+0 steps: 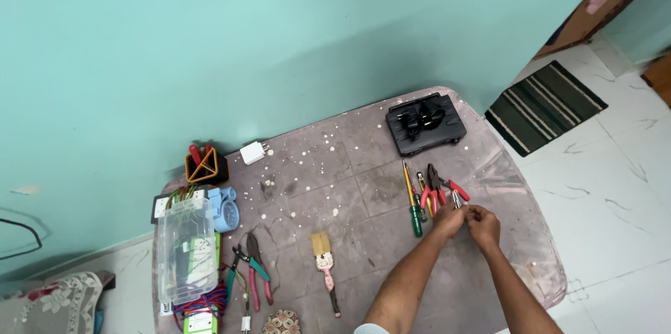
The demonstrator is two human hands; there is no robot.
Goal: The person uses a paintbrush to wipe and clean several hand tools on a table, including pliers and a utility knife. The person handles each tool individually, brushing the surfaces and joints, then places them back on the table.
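My left hand (pixel 448 221) and my right hand (pixel 483 226) meet over the right part of the grey, paint-spattered table (pixel 349 166). Together they pinch a small metallic part (pixel 457 200) between the fingertips; its exact shape is too small to tell. Just beyond the hands lie red-handled pliers (pixel 435 191), a second red-handled tool (pixel 458 191), a green-handled screwdriver (pixel 412 201) and a yellow-handled screwdriver (pixel 421 187).
A black tool case (pixel 425 123) sits at the far right. A paint brush (pixel 324 264), green and red pliers (pixel 250 271), a clear plastic box (pixel 185 250), a blue object (pixel 225 208), an orange-black holder (pixel 205 166) and a white plug (pixel 253 152) lie left. A striped mat (pixel 545 105) covers the floor.
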